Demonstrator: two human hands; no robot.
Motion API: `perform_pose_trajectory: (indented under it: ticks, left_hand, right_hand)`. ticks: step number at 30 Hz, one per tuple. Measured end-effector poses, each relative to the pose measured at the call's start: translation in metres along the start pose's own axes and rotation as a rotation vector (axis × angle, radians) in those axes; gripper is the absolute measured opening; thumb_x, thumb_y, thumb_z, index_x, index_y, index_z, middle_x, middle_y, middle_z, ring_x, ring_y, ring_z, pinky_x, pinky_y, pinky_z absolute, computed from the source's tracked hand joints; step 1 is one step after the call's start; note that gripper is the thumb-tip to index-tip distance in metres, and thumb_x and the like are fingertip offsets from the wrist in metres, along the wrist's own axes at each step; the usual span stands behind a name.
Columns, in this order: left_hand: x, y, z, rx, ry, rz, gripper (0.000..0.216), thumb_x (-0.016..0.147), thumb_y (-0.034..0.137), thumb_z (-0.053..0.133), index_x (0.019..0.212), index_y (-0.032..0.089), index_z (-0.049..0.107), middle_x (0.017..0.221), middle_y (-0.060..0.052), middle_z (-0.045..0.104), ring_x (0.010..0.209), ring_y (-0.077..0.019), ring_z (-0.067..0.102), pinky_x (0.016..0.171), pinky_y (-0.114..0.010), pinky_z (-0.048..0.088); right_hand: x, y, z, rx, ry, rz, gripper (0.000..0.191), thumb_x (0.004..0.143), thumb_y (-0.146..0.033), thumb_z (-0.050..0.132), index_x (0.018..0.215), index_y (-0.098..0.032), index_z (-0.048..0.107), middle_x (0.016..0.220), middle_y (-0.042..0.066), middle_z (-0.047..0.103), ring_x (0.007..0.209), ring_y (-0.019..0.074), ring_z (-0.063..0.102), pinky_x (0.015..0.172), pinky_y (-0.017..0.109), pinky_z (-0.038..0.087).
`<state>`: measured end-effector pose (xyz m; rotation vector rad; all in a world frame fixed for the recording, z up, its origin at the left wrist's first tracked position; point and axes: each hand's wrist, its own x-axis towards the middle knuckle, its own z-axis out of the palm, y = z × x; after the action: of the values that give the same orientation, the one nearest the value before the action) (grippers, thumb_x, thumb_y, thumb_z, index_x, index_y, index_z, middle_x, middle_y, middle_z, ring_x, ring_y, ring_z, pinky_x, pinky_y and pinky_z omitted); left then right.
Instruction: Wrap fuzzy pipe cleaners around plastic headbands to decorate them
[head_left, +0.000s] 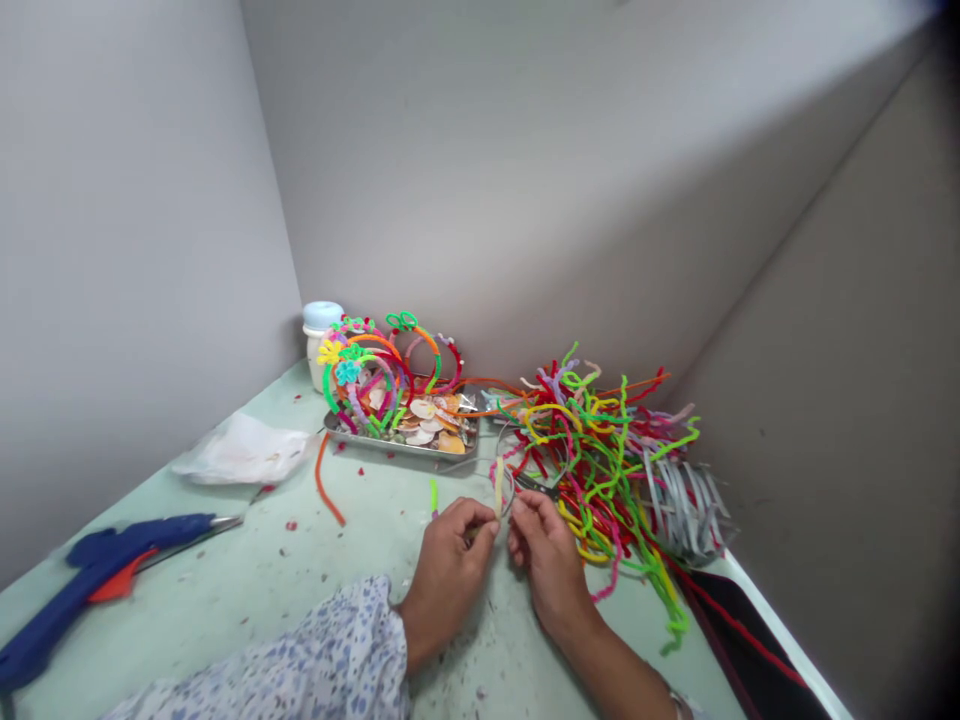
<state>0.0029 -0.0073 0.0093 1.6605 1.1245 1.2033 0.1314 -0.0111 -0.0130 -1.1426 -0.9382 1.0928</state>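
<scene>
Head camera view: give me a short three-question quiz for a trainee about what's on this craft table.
1. True or false: the blue glue gun lies to the right of the person's hands.
2. What does the left hand pinch, close beside the right hand? A) a paintbrush B) a pale yellow pipe cleaner C) a ribbon
3. What stands at the wall just behind the metal tray?
Key: 1 false, it lies to their left. 2 B. 3 a white jar with a pale blue lid.
</scene>
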Motion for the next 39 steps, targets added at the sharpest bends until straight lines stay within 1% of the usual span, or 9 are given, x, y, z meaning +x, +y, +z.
perform_pose_trajectory:
  ticks: [3, 7, 12, 15, 19, 23, 27, 33, 39]
  left_hand:
    - [0.0, -0.001, 0.0, 0.022, 0.001, 0.004, 0.016, 0.08, 0.024, 0.049, 0.074, 0.017, 0.062, 0.072, -0.002, 0.061, 0.071, -0.0155, 0.055, 0.065, -0.025, 0.04]
    - [0.001, -0.002, -0.001, 0.033, -0.017, 0.014, 0.017, 0.081, 0.022, 0.048, 0.075, 0.018, 0.064, 0.074, -0.002, 0.062, 0.072, -0.0159, 0.055, 0.067, -0.025, 0.04]
    - [0.0, -0.001, 0.0, 0.028, -0.034, 0.018, 0.019, 0.082, 0.022, 0.047, 0.076, 0.018, 0.066, 0.076, -0.002, 0.063, 0.074, -0.0161, 0.056, 0.069, -0.026, 0.041]
    - [0.001, 0.0, 0.0, 0.032, -0.04, 0.011, 0.019, 0.082, 0.022, 0.047, 0.074, 0.018, 0.065, 0.075, -0.003, 0.062, 0.074, -0.0163, 0.055, 0.069, -0.026, 0.04]
    - [0.0, -0.001, 0.0, 0.039, -0.039, 0.001, 0.019, 0.082, 0.022, 0.047, 0.072, 0.017, 0.063, 0.074, -0.003, 0.061, 0.073, -0.0162, 0.055, 0.067, -0.026, 0.04]
    - [-0.001, -0.001, 0.0, 0.027, -0.028, -0.013, 0.017, 0.081, 0.022, 0.048, 0.074, 0.017, 0.064, 0.075, -0.003, 0.062, 0.073, -0.0161, 0.055, 0.068, -0.026, 0.04]
    - [0.0, -0.003, 0.0, 0.009, -0.028, -0.023, 0.017, 0.08, 0.022, 0.049, 0.075, 0.016, 0.064, 0.074, -0.003, 0.062, 0.072, -0.0158, 0.055, 0.066, -0.025, 0.041]
    - [0.001, -0.005, 0.001, -0.027, -0.028, -0.042, 0.017, 0.081, 0.024, 0.049, 0.076, 0.016, 0.062, 0.074, -0.002, 0.062, 0.07, -0.015, 0.055, 0.064, -0.024, 0.04]
    - [0.001, -0.004, 0.002, -0.022, -0.017, -0.028, 0.016, 0.082, 0.023, 0.05, 0.075, 0.016, 0.062, 0.074, -0.002, 0.062, 0.071, -0.0149, 0.056, 0.066, -0.024, 0.041]
  right_hand:
    - [-0.003, -0.003, -0.002, -0.07, 0.075, -0.091, 0.023, 0.078, -0.042, 0.061, 0.091, -0.023, 0.058, 0.06, -0.004, 0.051, 0.049, 0.0117, 0.042, 0.045, 0.023, 0.032]
    - [-0.006, -0.003, 0.0, -0.162, 0.056, -0.15, 0.026, 0.074, -0.038, 0.065, 0.095, -0.022, 0.062, 0.067, 0.0, 0.058, 0.057, 0.015, 0.049, 0.051, 0.025, 0.037]
    - [-0.006, 0.003, 0.002, -0.248, 0.04, -0.145, 0.032, 0.074, -0.037, 0.065, 0.1, -0.02, 0.063, 0.069, 0.001, 0.059, 0.062, 0.0167, 0.053, 0.058, 0.027, 0.042]
    - [-0.005, 0.004, 0.002, -0.288, 0.018, -0.157, 0.027, 0.074, -0.036, 0.065, 0.096, -0.02, 0.064, 0.07, 0.001, 0.06, 0.063, 0.017, 0.053, 0.061, 0.028, 0.042]
    - [-0.005, 0.001, 0.003, -0.287, -0.049, -0.209, 0.014, 0.077, -0.033, 0.063, 0.081, -0.02, 0.062, 0.07, 0.001, 0.059, 0.065, 0.0164, 0.051, 0.061, 0.026, 0.04]
    - [-0.006, -0.003, 0.003, -0.284, -0.076, -0.25, 0.016, 0.079, -0.032, 0.059, 0.07, -0.02, 0.055, 0.065, -0.002, 0.05, 0.061, 0.0137, 0.045, 0.056, 0.024, 0.035]
    - [-0.009, -0.005, 0.003, -0.259, -0.113, -0.255, 0.018, 0.082, -0.032, 0.056, 0.071, -0.019, 0.051, 0.063, -0.004, 0.045, 0.059, 0.0123, 0.042, 0.055, 0.023, 0.034]
    - [-0.011, -0.005, 0.002, -0.229, -0.129, -0.258, 0.015, 0.084, -0.032, 0.054, 0.077, -0.019, 0.051, 0.069, -0.002, 0.048, 0.062, 0.0122, 0.045, 0.057, 0.023, 0.037]
    - [-0.01, -0.005, 0.004, -0.268, -0.054, -0.251, 0.019, 0.081, -0.034, 0.057, 0.073, -0.018, 0.052, 0.067, -0.001, 0.05, 0.058, 0.0118, 0.045, 0.054, 0.023, 0.038]
